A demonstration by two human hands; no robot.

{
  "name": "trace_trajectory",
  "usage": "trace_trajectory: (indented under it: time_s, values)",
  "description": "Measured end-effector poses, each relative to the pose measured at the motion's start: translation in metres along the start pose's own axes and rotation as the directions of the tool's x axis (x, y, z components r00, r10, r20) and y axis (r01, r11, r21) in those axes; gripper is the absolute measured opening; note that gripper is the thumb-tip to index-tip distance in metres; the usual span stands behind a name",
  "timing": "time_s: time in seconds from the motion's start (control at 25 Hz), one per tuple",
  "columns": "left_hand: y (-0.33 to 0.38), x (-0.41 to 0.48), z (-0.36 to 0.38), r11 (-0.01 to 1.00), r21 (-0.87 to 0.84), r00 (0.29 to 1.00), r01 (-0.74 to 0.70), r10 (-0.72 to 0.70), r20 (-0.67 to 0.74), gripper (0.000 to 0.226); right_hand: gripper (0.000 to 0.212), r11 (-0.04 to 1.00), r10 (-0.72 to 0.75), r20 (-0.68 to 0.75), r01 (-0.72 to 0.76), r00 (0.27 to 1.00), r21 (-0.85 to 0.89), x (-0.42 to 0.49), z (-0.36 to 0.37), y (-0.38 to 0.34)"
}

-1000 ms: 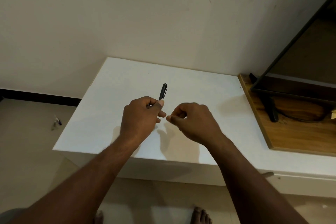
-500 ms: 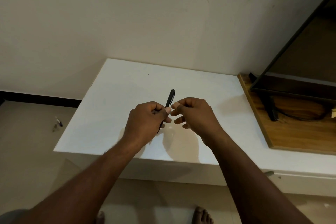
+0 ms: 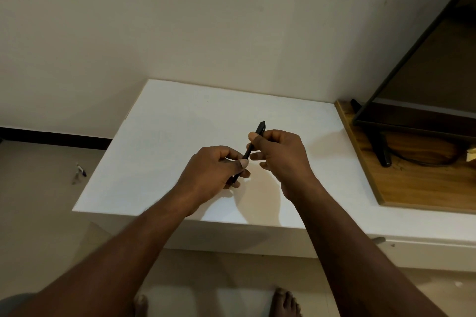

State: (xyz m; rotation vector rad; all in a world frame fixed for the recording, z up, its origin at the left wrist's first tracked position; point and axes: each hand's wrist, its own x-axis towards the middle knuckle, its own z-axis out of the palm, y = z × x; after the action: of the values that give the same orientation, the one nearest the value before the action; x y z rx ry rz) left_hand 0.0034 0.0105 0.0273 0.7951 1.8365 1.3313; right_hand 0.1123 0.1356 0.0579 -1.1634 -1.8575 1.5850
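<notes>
A black pen (image 3: 259,129) is held slanted above the white table (image 3: 164,136), its clip end pointing up and to the right. My left hand (image 3: 213,170) grips its lower part with curled fingers and thumb. My right hand (image 3: 280,154) pinches the upper part between thumb and forefinger. The pen's lower tip is hidden behind my left fingers.
A wooden board (image 3: 417,183) lies on the right with a dark screen (image 3: 422,64) and its stand and a black cable on it. A wall rises right behind the table. A small object (image 3: 81,170) lies on the floor at left. Bare toes (image 3: 283,301) show below.
My right hand has moved up and taken hold of the pen's upper part. The pen has tilted and shifted to the right, still held in my left hand.
</notes>
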Motion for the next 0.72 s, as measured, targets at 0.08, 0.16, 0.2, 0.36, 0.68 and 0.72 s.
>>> trace_trajectory:
  time_s: [0.08, 0.16, 0.2, 0.36, 0.68, 0.72]
  values:
    - [-0.001, 0.0, 0.0, 1.0, 0.005, 1.0, 0.014, -0.014, 0.026, 0.013, 0.015, 1.0, -0.026, -0.044, 0.027, 0.999, 0.016, 0.001, -0.001, -0.001]
    - [-0.002, 0.0, 0.001, 1.0, 0.019, 0.999, 0.009, -0.01, 0.049, 0.015, 0.016, 0.998, -0.054, -0.084, 0.056, 0.995, 0.018, 0.002, -0.002, -0.002]
    - [-0.002, 0.001, 0.001, 1.0, 0.027, 0.998, 0.008, -0.009, 0.056, 0.015, 0.02, 0.998, -0.062, -0.098, 0.064, 0.993, 0.013, 0.002, -0.003, -0.002]
    - [-0.002, 0.002, 0.002, 0.998, 0.063, 0.998, 0.021, -0.025, 0.061, 0.021, 0.036, 0.994, -0.107, -0.103, 0.106, 0.989, -0.018, 0.001, -0.001, 0.0]
    - [0.0, 0.003, -0.006, 0.98, 0.197, 0.992, -0.013, 0.037, -0.122, 0.023, 0.032, 0.983, -0.155, -0.047, 0.15, 0.987, -0.104, 0.001, 0.002, 0.005]
    - [-0.001, 0.005, -0.009, 0.965, 0.26, 0.973, -0.013, 0.071, -0.218, 0.02, 0.031, 0.984, -0.152, -0.038, 0.147, 0.988, -0.104, 0.002, 0.003, 0.006]
